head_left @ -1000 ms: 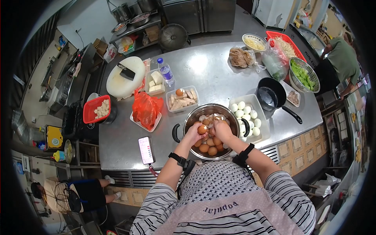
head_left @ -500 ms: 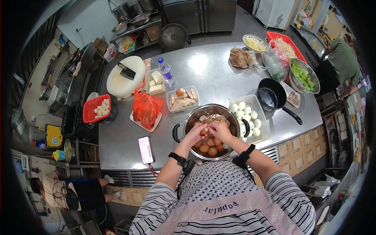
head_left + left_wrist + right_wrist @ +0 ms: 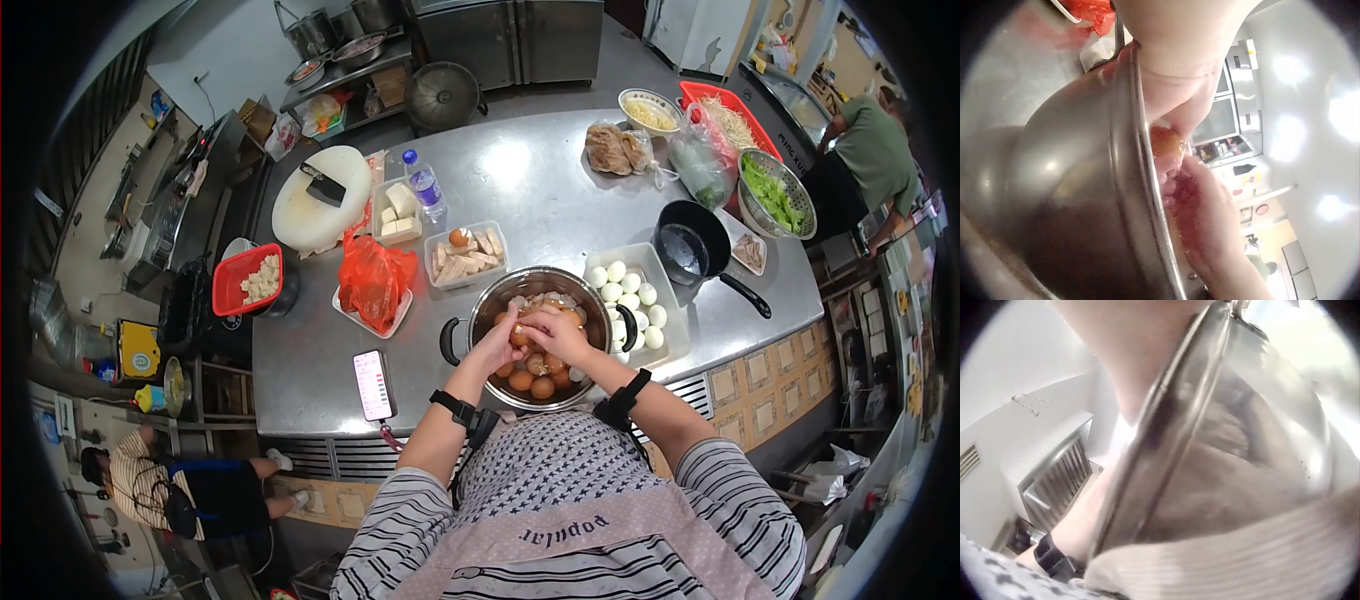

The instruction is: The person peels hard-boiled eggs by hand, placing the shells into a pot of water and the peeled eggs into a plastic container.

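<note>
My left hand holds a brown egg over the steel pot. The fingers of my right hand curl over the same egg from the other side, covering part of it. Below both hands, several brown eggs and bits of shell lie in the pot. In the left wrist view the egg shows wet and brown between the two hands, just past the pot's rim. The pot's wall blocks the right wrist view of the fingers.
A white tray of peeled eggs stands right of the pot, with a black saucepan behind it. To the left are a phone, a red plastic bag and a tub of pale strips with one brown egg on top.
My right hand has moved left from among the shells to the egg in my left hand, and its fingers now lie over it. The left hand has barely shifted.
</note>
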### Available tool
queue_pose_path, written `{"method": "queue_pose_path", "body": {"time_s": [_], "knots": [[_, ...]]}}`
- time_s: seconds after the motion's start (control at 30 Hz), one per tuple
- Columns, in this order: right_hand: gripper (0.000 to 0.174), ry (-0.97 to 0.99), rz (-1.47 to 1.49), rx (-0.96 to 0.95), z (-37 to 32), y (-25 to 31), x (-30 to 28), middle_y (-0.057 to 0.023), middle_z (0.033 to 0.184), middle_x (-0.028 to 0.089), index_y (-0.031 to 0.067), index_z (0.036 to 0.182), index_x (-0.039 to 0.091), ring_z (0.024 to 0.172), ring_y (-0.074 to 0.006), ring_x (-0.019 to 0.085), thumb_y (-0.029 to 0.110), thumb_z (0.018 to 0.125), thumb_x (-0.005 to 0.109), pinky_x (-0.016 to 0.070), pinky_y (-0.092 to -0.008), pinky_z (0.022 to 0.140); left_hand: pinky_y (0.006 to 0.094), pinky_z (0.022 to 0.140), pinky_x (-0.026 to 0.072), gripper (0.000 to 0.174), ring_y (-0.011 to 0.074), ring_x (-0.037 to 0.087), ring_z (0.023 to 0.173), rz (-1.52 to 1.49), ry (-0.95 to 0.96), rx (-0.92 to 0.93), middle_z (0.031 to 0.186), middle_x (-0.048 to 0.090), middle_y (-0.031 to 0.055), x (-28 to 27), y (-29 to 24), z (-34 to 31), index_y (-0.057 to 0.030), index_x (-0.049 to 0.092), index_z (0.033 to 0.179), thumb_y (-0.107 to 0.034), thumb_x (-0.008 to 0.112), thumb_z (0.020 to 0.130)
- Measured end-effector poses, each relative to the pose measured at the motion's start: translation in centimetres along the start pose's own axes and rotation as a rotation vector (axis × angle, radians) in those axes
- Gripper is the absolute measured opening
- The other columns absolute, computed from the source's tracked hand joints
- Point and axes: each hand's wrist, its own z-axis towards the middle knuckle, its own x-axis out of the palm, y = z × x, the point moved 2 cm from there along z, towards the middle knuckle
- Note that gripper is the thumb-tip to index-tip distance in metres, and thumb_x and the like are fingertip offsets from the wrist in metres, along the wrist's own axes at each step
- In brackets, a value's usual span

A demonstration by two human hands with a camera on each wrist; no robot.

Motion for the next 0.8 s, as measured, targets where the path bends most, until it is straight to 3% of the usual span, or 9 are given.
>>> {"method": "queue_pose_path", "body": {"time_s": [0.23,0.4,0.5,0.6,0.63,0.67,0.7,0.77,0.8], "knots": [[0.008,-0.035,-0.130,0.066,-0.2,-1.0,-0.1,-0.0161,0.079,0.058,0.0021,0.085,0.060,0.074,-0.0334,0.058,0.009,0.081,0.060,0.0473,-0.0396,0.067,0.0191,0.052,0.0404,0.045,0.0098,0.052,0.067,0.329,-0.050,0.024,0.089,0.054,0.0048,0.9,0.1,-0.4,-0.0060,0.039,0.111,-0.011,0.070,0.079],[0.010,-0.016,-0.378,0.153,-0.7,-2.4,0.7,-0.0179,0.083,0.060,-0.0001,0.082,0.059,0.077,-0.0341,0.060,0.009,0.081,0.057,0.0481,-0.0421,0.070,0.0257,0.062,0.0467,0.047,0.0149,0.056,0.073,0.222,-0.060,0.009,0.093,0.056,0.0090,1.0,0.0,-0.5,-0.0066,0.039,0.115,0.002,0.063,0.075],[0.014,0.164,-0.645,0.374,-0.8,-3.1,0.2,-0.0183,0.087,0.061,-0.0009,0.086,0.061,0.079,-0.0332,0.061,0.010,0.080,0.055,0.0490,-0.0419,0.071,0.0284,0.066,0.0486,0.047,0.0173,0.058,0.075,0.186,-0.037,0.013,0.095,0.056,0.0095,-0.2,0.4,0.0,-0.0080,0.041,0.115,0.005,0.060,0.074],[0.021,0.019,-0.426,-0.010,-0.6,-3.0,0.2,-0.0184,0.092,0.062,0.0009,0.096,0.063,0.084,-0.0312,0.062,0.010,0.078,0.055,0.0512,-0.0387,0.071,0.0269,0.061,0.0475,0.051,0.0182,0.057,0.067,0.088,-0.116,0.124,0.089,0.055,0.0089,0.0,0.7,0.1,-0.0096,0.040,0.116,0.006,0.061,0.072],[0.024,0.015,-0.331,-0.030,-0.2,-1.5,0.4,-0.0186,0.095,0.062,0.0018,0.099,0.063,0.088,-0.0300,0.062,0.012,0.077,0.058,0.0518,-0.0368,0.072,0.0266,0.059,0.0471,0.051,0.0181,0.057,0.066,0.070,0.093,0.128,0.091,0.055,0.0084,-0.5,0.7,0.8,-0.0101,0.038,0.116,0.002,0.064,0.073],[0.026,0.083,0.291,0.172,-0.7,-2.6,1.7,-0.0152,0.094,0.063,0.0021,0.103,0.062,0.086,-0.0259,0.062,0.015,0.080,0.057,0.0517,-0.0341,0.071,0.0261,0.059,0.0444,0.044,0.0136,0.055,0.069,0.126,-0.023,0.165,0.087,0.056,0.0053,-0.3,1.0,0.4,-0.0097,0.043,0.113,-0.004,0.067,0.076],[0.024,0.270,0.477,0.424,-0.5,0.6,0.2,-0.0145,0.093,0.063,0.0003,0.100,0.062,0.086,-0.0230,0.062,0.016,0.083,0.056,0.0517,-0.0328,0.071,0.0263,0.057,0.0441,0.045,0.0122,0.054,0.068,0.221,-0.048,0.131,0.087,0.056,0.0038,1.0,0.5,-0.4,-0.0096,0.043,0.112,-0.006,0.069,0.076],[0.020,0.013,0.109,-0.038,-0.7,-1.3,1.1,-0.0161,0.071,0.061,-0.0010,0.082,0.063,0.068,-0.0306,0.060,0.018,0.080,0.057,0.0480,-0.0373,0.063,0.0224,0.052,0.0420,0.047,0.0109,0.054,0.065,0.299,-0.033,0.167,0.086,0.055,0.0025,-2.7,2.1,1.8,-0.0107,0.044,0.112,-0.002,0.069,0.073],[0.019,0.005,-0.130,-0.270,-0.8,-1.6,1.1,-0.0175,0.072,0.060,-0.0004,0.079,0.060,0.066,-0.0332,0.058,0.018,0.078,0.057,0.0459,-0.0390,0.063,0.0216,0.049,0.0407,0.049,0.0109,0.054,0.064,0.423,-0.102,0.190,0.086,0.054,0.0022,0.3,1.3,0.5,-0.0119,0.043,0.112,0.001,0.068,0.072]]}}
